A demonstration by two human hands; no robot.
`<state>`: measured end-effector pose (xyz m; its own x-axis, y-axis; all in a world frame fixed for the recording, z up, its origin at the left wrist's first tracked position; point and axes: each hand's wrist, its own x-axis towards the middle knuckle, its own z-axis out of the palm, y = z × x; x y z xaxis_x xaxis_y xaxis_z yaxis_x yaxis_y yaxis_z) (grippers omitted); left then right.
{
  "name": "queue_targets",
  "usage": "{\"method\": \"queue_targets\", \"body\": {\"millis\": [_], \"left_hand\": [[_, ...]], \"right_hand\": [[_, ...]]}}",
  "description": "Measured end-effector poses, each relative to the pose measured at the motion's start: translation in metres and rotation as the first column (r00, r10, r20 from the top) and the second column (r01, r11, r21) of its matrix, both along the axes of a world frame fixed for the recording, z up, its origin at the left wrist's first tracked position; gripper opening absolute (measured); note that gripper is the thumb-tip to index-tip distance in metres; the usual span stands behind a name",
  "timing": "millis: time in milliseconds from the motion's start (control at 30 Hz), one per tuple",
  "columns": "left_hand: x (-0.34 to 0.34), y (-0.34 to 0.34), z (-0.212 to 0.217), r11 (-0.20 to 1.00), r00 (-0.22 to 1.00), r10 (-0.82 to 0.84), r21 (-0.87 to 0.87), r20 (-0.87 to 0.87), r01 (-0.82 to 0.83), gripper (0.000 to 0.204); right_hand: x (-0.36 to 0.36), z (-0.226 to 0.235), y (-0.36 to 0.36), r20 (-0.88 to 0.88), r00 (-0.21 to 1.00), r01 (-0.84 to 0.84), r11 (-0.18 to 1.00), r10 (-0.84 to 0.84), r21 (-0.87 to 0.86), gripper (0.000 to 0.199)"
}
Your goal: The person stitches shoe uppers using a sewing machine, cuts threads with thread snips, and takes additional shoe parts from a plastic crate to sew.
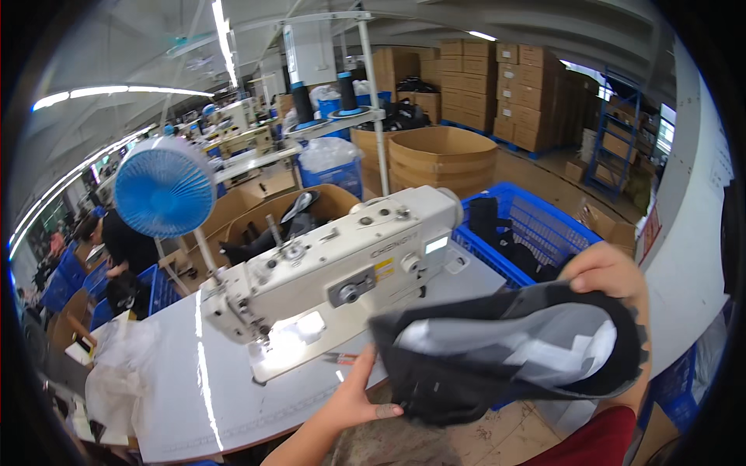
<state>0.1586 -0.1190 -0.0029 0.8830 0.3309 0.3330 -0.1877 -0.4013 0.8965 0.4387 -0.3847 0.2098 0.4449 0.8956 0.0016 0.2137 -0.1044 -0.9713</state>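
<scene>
A black fabric shoe upper (458, 380) with a grey and white lining is held up at the right front, its long opening facing me. My right hand (610, 272) grips its far right edge, fingers closed over the rim. At its left end my left hand (361, 396) has the thumb against the near side, with the other fingers partly hidden behind the fabric. Just behind the upper stands a white sewing machine (334, 264), its lamp lighting the needle area. A pair of red-handled thread snips (342, 359) lies by the machine bed, near my left fingers.
A blue plastic crate (536, 217) holding black pieces stands beyond the table's right end. The blue fan (165, 190) rises at the left, above the white table (175, 388). Large cardboard bins (443, 159) stand behind the machine. A person (128, 241) works at far left.
</scene>
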Motion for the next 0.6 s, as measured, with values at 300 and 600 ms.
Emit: {"method": "queue_targets", "body": {"millis": [300,600], "left_hand": [[-0.111,-0.008,-0.055,0.622,0.989,0.133,-0.783,0.066,-0.032,0.088],[-0.104,0.025,-0.104,0.238,0.964,0.091,-0.946,0.248,0.221,0.096]], "right_hand": [[-0.034,-0.107,0.145,-0.33,0.944,-0.044,0.982,-0.018,-0.182,0.031],[-0.136,-0.167,0.21,-0.1,0.772,-0.525,0.719,0.628,0.456,0.114]]}}
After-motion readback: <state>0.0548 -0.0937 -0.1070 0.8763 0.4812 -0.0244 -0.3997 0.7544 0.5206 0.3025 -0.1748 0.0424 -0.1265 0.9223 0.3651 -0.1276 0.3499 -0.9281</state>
